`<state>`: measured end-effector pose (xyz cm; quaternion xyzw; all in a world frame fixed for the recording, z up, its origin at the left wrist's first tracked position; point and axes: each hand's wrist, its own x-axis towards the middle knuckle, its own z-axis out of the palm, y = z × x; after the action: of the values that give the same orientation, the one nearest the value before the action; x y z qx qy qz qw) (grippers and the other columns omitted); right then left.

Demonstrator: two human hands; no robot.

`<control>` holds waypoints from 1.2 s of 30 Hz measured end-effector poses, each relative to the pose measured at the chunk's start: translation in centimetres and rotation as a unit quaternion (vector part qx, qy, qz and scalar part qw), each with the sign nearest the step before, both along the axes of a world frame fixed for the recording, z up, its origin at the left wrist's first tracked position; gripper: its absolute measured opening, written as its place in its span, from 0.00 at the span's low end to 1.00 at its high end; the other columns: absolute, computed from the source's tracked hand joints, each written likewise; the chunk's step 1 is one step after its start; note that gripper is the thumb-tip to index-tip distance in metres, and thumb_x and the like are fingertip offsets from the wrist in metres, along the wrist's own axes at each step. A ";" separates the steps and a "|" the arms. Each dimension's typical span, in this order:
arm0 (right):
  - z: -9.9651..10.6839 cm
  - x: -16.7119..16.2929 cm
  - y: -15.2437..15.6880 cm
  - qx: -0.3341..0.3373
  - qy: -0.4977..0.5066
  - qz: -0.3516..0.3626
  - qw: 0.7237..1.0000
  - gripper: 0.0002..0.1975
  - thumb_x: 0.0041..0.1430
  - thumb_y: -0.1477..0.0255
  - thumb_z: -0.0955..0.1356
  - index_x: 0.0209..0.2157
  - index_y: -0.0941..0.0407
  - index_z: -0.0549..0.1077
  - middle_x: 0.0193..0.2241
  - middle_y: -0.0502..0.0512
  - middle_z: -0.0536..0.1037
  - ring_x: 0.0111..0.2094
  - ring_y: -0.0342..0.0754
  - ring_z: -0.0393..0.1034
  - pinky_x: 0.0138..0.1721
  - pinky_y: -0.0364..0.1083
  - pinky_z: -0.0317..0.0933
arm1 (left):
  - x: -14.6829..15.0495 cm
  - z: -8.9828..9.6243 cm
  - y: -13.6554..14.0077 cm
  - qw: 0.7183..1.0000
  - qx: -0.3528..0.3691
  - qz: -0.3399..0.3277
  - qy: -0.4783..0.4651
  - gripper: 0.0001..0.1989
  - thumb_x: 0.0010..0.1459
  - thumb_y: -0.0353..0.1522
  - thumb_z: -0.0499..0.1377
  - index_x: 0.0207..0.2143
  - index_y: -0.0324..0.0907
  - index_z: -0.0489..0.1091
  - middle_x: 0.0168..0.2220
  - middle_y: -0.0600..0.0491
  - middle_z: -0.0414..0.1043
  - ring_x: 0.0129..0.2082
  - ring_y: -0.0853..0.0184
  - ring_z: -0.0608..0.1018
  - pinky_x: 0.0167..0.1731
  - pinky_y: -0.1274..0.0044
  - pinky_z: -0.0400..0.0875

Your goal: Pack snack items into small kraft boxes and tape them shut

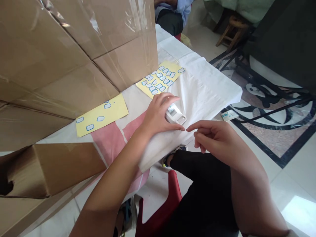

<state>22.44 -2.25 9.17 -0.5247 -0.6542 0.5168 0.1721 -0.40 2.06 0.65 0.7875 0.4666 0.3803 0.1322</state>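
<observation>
My left hand [159,113] curves around a small white plastic device [175,114] at the table edge, thumb on the near side and fingers on the far side. The device has a grey window and a printed label; part of it is hidden behind the hand. My right hand [212,138] is just right of it, index finger stretched out and the other fingers loosely curled. Its index fingertip almost meets my left thumb tip; nothing shows in it. Beyond the device lie yellow sheets [170,67] bearing many small blue-edged labels.
Taped cardboard boxes [74,49] stand at the left on the white-covered table [202,82]. Another yellow sheet [113,112] with several labels lies before them. An open carton [69,164] is at lower left. A red stool [172,187] is below; a seated person [170,19] is behind.
</observation>
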 end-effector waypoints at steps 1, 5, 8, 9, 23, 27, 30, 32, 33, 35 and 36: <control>0.0 0.0 0.0 -0.001 -0.002 0.001 1.000 0.13 0.55 0.77 0.66 0.40 0.55 0.80 0.19 0.47 0.76 0.20 0.42 0.69 0.23 0.41 0.60 | -0.1 0.0 0.0 1.000 0.004 -0.003 0.002 0.50 0.40 0.66 0.66 0.60 0.50 0.65 0.57 0.44 0.67 0.59 0.49 0.67 0.61 0.57 0.63; -0.2 0.1 0.1 -0.008 -0.007 0.007 1.000 0.13 0.55 0.76 0.66 0.41 0.55 0.80 0.19 0.47 0.76 0.20 0.43 0.69 0.23 0.41 0.61 | -0.1 0.0 0.0 1.000 0.004 -0.009 -0.002 0.51 0.39 0.68 0.64 0.59 0.51 0.66 0.57 0.44 0.67 0.59 0.49 0.67 0.61 0.57 0.62; -0.1 0.1 0.1 -0.010 -0.010 0.002 1.000 0.13 0.55 0.76 0.67 0.41 0.56 0.80 0.20 0.48 0.76 0.21 0.44 0.71 0.24 0.41 0.62 | 0.0 0.2 -0.1 1.000 -0.004 -0.014 -0.011 0.50 0.42 0.69 0.61 0.59 0.51 0.67 0.57 0.44 0.67 0.60 0.50 0.67 0.62 0.58 0.62; -0.1 0.2 0.1 -0.011 -0.011 -0.001 1.000 0.13 0.55 0.76 0.67 0.41 0.56 0.80 0.20 0.48 0.77 0.21 0.44 0.71 0.24 0.42 0.62 | 0.0 0.3 -0.1 1.000 -0.006 -0.013 -0.012 0.49 0.43 0.69 0.60 0.59 0.50 0.67 0.57 0.44 0.67 0.60 0.50 0.67 0.62 0.58 0.61; -0.7 -0.1 1.0 -0.051 -0.039 -0.012 0.998 0.12 0.52 0.75 0.66 0.38 0.56 0.79 0.18 0.49 0.75 0.20 0.45 0.69 0.20 0.41 0.58 | -0.1 0.5 -0.4 1.000 -0.012 -0.010 0.026 0.40 0.49 0.61 0.66 0.58 0.50 0.67 0.56 0.45 0.67 0.58 0.50 0.67 0.60 0.57 0.63; -1.6 -0.1 1.4 -0.077 -0.045 0.007 0.996 0.07 0.52 0.76 0.66 0.34 0.53 0.70 0.18 0.46 0.75 0.19 0.43 0.67 0.20 0.41 0.56 | -0.1 0.5 -0.4 1.000 0.003 -0.015 0.012 0.38 0.50 0.58 0.68 0.57 0.49 0.68 0.55 0.45 0.67 0.57 0.51 0.68 0.60 0.59 0.64; -2.1 0.1 1.5 -0.097 -0.044 0.000 0.994 0.07 0.55 0.75 0.67 0.33 0.52 0.62 0.19 0.45 0.75 0.19 0.43 0.68 0.20 0.40 0.56 | -0.1 0.5 -0.4 1.000 0.006 -0.017 0.010 0.38 0.50 0.57 0.68 0.57 0.49 0.68 0.55 0.45 0.67 0.56 0.51 0.68 0.60 0.59 0.63; -2.2 0.1 1.7 -0.117 -0.045 -0.003 0.992 0.08 0.57 0.72 0.68 0.34 0.52 0.62 0.18 0.45 0.76 0.18 0.43 0.68 0.21 0.41 0.57 | -0.1 0.4 -0.4 1.000 0.006 -0.017 0.011 0.38 0.49 0.58 0.68 0.57 0.50 0.68 0.55 0.46 0.68 0.56 0.51 0.68 0.60 0.58 0.63; -2.1 0.1 1.8 -0.127 -0.049 -0.001 0.991 0.08 0.59 0.69 0.69 0.34 0.52 0.63 0.18 0.46 0.75 0.17 0.43 0.68 0.21 0.41 0.58 | -0.1 0.4 -0.3 1.000 0.009 -0.020 0.012 0.37 0.49 0.57 0.68 0.57 0.50 0.68 0.54 0.46 0.68 0.56 0.51 0.68 0.60 0.59 0.63; -1.7 0.1 2.0 -0.140 -0.065 0.012 0.988 0.10 0.61 0.63 0.70 0.33 0.53 0.67 0.16 0.48 0.75 0.15 0.43 0.66 0.20 0.42 0.57 | -0.1 0.4 -0.3 0.999 0.016 -0.026 0.014 0.37 0.50 0.57 0.68 0.56 0.50 0.68 0.54 0.46 0.68 0.56 0.52 0.68 0.60 0.59 0.63; -1.6 0.1 2.1 -0.143 -0.074 0.020 0.987 0.12 0.62 0.60 0.70 0.33 0.54 0.69 0.16 0.48 0.74 0.14 0.43 0.65 0.19 0.42 0.55 | -0.2 0.4 -0.3 0.999 0.017 -0.029 0.015 0.36 0.50 0.56 0.68 0.56 0.50 0.68 0.54 0.46 0.68 0.56 0.52 0.68 0.60 0.59 0.63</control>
<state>22.52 -0.12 7.56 -0.5674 -0.5948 0.5683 0.0356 -0.57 1.80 1.04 0.8084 0.4392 0.3723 0.1224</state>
